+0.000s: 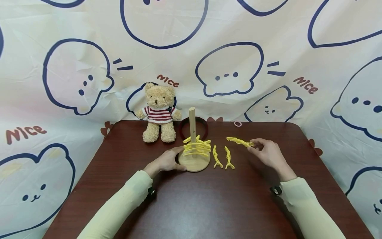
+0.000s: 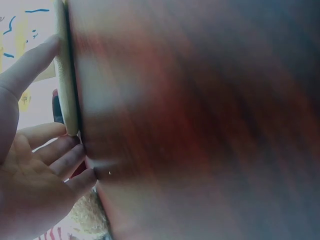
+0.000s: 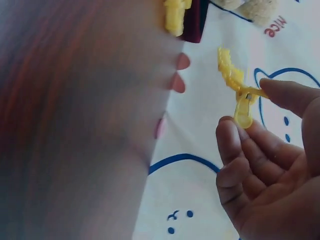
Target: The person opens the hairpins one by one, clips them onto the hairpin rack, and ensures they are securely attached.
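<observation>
My left hand [image 1: 167, 160] holds the round base of a wooden stand [image 1: 192, 166], thumb at the front of its rim and fingers at the left. In the left wrist view, the thumb and fingers meet the edge of the base [image 2: 66, 85]. Several yellow clips [image 1: 197, 147] lie stacked around the stand's upright post [image 1: 192, 124]. At the right, my right hand [image 1: 268, 154] pinches the handle end of a yellow clip [image 1: 238, 141], whose long bumpy jaws point left. The right wrist view shows the spring hinge of this clip [image 3: 244, 97] between thumb and fingertips.
Two loose yellow clips [image 1: 228, 158] lie on the brown table [image 1: 191, 205], right of the stand. A teddy bear [image 1: 159, 114] in a striped shirt sits at the back left. Behind the post stands a dark red hoop [image 1: 206, 127]. A small pink ring [image 1: 237, 124] is at the back edge.
</observation>
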Motion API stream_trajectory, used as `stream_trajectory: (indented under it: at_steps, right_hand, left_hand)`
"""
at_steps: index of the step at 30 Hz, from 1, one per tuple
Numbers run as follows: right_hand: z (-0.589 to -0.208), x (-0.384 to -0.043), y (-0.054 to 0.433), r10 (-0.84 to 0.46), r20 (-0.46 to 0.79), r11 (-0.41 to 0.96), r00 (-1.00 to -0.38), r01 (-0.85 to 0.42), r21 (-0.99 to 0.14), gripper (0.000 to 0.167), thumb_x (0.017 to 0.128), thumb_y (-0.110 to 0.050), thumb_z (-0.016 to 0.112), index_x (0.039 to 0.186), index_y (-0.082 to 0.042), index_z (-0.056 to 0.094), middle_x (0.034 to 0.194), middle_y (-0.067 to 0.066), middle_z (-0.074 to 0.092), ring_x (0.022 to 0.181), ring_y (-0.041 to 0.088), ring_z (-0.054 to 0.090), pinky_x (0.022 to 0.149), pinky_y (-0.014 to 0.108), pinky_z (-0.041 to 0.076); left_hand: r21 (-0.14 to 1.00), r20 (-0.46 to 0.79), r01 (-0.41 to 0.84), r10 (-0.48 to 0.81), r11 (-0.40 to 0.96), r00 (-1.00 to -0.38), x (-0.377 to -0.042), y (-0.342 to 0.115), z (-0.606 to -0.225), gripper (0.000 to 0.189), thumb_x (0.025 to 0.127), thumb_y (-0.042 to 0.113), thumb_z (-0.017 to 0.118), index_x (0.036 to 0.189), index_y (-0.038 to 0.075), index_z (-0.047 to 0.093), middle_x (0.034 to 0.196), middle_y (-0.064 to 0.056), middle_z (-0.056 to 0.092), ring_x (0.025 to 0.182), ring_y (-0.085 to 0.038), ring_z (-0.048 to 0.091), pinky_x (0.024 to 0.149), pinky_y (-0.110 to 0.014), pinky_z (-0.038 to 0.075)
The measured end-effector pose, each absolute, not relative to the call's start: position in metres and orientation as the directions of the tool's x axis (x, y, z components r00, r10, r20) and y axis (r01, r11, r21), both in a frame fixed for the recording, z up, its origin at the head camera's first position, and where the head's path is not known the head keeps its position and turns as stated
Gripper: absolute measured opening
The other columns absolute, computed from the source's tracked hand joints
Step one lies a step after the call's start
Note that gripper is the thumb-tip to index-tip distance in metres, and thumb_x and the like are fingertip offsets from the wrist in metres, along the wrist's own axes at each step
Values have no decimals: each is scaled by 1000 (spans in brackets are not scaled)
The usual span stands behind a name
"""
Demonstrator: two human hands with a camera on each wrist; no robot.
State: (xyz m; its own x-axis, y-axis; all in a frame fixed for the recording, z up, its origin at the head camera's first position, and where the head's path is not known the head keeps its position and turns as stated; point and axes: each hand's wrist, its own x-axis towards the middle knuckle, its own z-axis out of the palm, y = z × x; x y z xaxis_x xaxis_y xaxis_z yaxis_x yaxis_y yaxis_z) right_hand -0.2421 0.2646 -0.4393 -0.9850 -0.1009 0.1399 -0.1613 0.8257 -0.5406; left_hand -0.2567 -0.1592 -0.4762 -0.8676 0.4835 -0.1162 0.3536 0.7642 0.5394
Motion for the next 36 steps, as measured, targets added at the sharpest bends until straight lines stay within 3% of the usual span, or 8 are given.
stream_trajectory:
  at_steps: [8,20,36]
  right_hand:
    - [-424,-239,251,-145,127,770,-981,-193,-608,42,88,-43,75,118,-14,72,94,5,72,81,20,61,67,27,53]
    - [-407,-236,232,-181,205,740,-962,-271,-616,32,86,-36,79,111,-16,76,85,1,71,75,19,59,59,25,50]
    - [-392,-235,194,-282,269,666,-921,-390,-636,26,86,-33,79,108,-19,78,87,-6,72,74,14,62,64,27,53]
  left_hand:
    - [540,-121,349,481,766,-868,-258,-159,-477,94,79,40,84,153,3,38,160,-19,35,147,-35,36,118,-47,34]
    - [540,-121,346,478,767,-870,-258,-160,-476,95,79,40,84,153,3,38,160,-19,36,147,-35,36,118,-48,34]
    - [544,-115,350,480,763,-870,-257,-160,-478,94,79,40,84,153,3,38,159,-19,38,147,-35,37,118,-48,34]
